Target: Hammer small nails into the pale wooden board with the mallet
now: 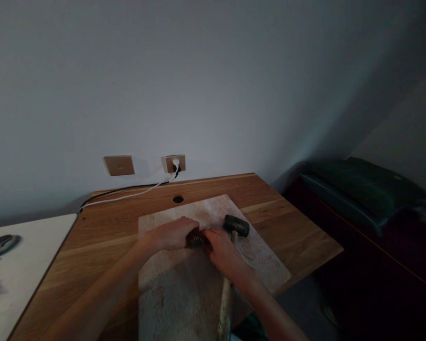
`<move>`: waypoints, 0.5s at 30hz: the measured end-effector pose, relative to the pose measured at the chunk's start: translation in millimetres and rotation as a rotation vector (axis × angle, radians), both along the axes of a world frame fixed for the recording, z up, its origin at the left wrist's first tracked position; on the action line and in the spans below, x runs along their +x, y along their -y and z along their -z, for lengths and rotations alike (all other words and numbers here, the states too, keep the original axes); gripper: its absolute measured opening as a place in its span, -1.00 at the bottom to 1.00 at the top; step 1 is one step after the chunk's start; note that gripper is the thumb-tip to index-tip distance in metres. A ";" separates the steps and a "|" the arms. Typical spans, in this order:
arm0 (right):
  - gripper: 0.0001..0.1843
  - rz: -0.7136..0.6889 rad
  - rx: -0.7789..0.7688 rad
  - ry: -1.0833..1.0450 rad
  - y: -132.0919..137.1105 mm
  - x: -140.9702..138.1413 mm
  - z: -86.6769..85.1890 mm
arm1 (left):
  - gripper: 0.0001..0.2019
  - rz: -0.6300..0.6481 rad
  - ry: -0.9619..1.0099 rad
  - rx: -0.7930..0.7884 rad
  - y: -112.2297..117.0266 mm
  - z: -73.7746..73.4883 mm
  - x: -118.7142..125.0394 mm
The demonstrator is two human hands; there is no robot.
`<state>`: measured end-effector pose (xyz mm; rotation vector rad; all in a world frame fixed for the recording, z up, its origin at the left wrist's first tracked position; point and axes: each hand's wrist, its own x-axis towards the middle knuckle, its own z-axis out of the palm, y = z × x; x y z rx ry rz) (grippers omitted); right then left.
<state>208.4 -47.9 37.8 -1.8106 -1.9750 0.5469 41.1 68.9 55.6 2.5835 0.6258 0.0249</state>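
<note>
My left hand (177, 232) and my right hand (220, 248) come together over a pale, stained board (173, 289). Between them is a small dark object with a ridged, light-flecked edge (196, 240); its kind cannot be made out. Fingers of both hands are curled round its two sides and hide most of it. Just right of my right hand lies a mallet with a black head (237, 226). Its pale handle runs toward me, passing under my right wrist.
Under the board is a wooden desk (106, 246). White and black cables (128, 195) run along its back edge to a wall socket (175, 164). A white surface (31, 255) adjoins at left, bearing a dark round item (2, 245). A green cushion-like bundle (362, 189) lies right.
</note>
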 end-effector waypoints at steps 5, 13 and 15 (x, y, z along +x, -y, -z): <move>-0.56 0.029 -0.007 0.013 -1.3 0.3 4.0 | -0.93 -0.029 -0.020 0.039 0.5 0.8 2.2; -0.61 0.009 -0.048 -0.001 2.7 -3.0 -6.4 | -0.84 -0.031 -0.036 0.015 1.2 -2.1 3.0; -0.60 0.018 -0.055 -0.006 3.7 -4.4 -9.4 | -0.79 -0.034 -0.034 -0.019 2.7 -4.2 3.9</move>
